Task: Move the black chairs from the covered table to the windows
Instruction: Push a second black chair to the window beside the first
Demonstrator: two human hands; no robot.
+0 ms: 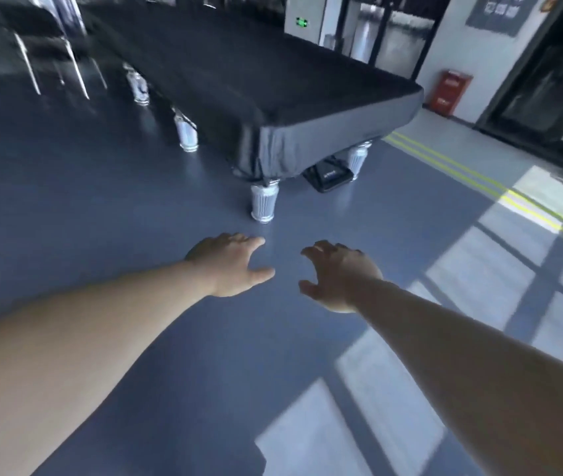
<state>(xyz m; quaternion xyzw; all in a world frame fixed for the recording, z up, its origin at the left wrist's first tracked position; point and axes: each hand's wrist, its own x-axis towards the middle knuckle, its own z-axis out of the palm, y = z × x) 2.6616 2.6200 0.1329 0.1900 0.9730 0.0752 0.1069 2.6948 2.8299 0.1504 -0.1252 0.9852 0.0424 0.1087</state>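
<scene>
A person's two bare arms reach over the grey-blue floor (pixel 108 187) short of the near corner of one covered table (pixel 239 70), whose black cloth hangs over its edges. The left grip (pixel 228 266) is open, its fingers spread and holding nothing. The right grip (pixel 337 276) is likewise empty, fingers loosely curled. The two are near each other but apart. Four silver table legs (pixel 264 204) show beneath the cloth. The black chairs (pixel 39 36) stand by the table's far left side on thin chrome legs, well apart from both hands. They are too blurred to count, though there seem to be at least two. One black object (pixel 328 173) lies under the table's near end. One red box (pixel 450 92) stands against the wall beyond the table's right corner. Two yellow lines (pixel 479 180) run along the floor right of the table. Open floor stretches along the table's left side to the chairs.
</scene>
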